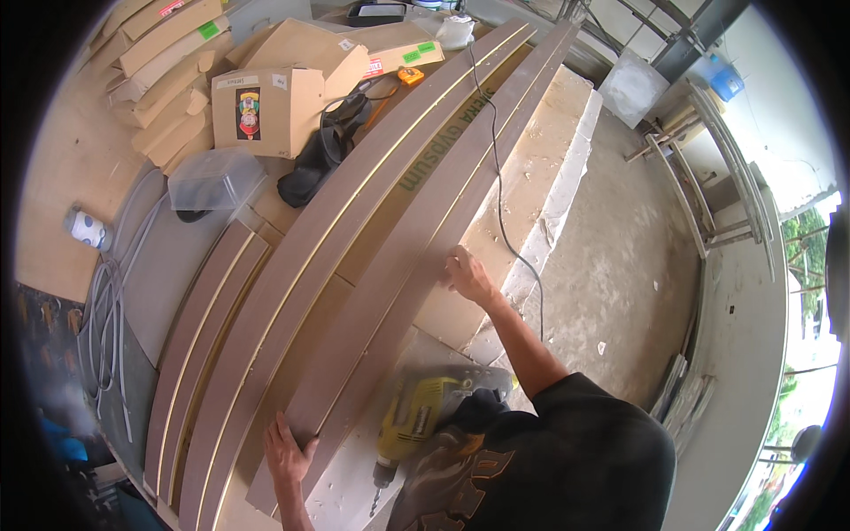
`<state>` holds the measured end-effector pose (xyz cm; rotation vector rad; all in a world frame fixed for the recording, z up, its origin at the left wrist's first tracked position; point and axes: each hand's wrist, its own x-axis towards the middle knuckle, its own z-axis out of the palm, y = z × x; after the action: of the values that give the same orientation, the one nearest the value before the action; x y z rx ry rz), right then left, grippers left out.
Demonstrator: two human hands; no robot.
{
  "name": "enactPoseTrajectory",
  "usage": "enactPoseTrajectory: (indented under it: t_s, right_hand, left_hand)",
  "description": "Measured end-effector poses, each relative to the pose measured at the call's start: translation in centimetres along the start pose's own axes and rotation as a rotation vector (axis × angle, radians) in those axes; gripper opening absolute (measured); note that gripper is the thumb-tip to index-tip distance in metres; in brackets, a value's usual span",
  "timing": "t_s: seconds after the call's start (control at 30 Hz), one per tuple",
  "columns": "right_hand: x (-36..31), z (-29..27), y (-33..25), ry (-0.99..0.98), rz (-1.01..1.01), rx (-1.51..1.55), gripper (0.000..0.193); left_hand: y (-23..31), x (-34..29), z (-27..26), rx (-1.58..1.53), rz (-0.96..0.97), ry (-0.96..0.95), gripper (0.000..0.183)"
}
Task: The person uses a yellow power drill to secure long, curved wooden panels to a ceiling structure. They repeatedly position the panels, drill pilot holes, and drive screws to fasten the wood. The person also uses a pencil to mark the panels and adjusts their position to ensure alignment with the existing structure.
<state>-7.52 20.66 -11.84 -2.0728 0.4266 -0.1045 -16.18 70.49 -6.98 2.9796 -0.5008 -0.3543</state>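
Long brown planks with thin gold strips lie side by side on a board-topped surface. The nearest brown plank (390,292) is between my hands. My left hand (288,453) rests at its left edge near the lower end, fingers stretched and thumb apart. Farther up, my right hand (467,274) is at its right edge with fingers bent around that edge; the fingertips are partly hidden. A yellow-green power drill (416,411) with a long bit lies close to my body, between my arms.
A black cable (501,195) runs across the planks. Cardboard boxes (266,115), a clear plastic tub (212,180), an orange tape measure (410,76) and coiled grey cable (106,327) lie to the left. Chipped board (540,177) edges the right side; a wooden rack (708,168) leans beyond it.
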Motion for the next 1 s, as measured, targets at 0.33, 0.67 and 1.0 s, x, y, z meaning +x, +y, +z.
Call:
enactPoseTrajectory:
  t_s: [0.33, 0.67, 1.0]
  right_hand:
    - [7.2, -1.7, 4.2, 0.130, -0.113, 0.037, 0.024]
    - [4.5, 0.4, 0.0, -0.005, -0.138, -0.031, 0.031]
    - [5.9, 3.5, -1.1, -0.182, -0.126, 0.155, 0.030]
  left_hand:
    - [-15.3, -14.2, 0.8, 0.120, -0.340, -0.062, 0.092]
    - [-23.4, -20.6, -0.7, 0.051, -0.381, -0.041, 0.061]
    - [-23.6, -23.7, 0.6, 0.070, -0.551, 0.088, 0.082]
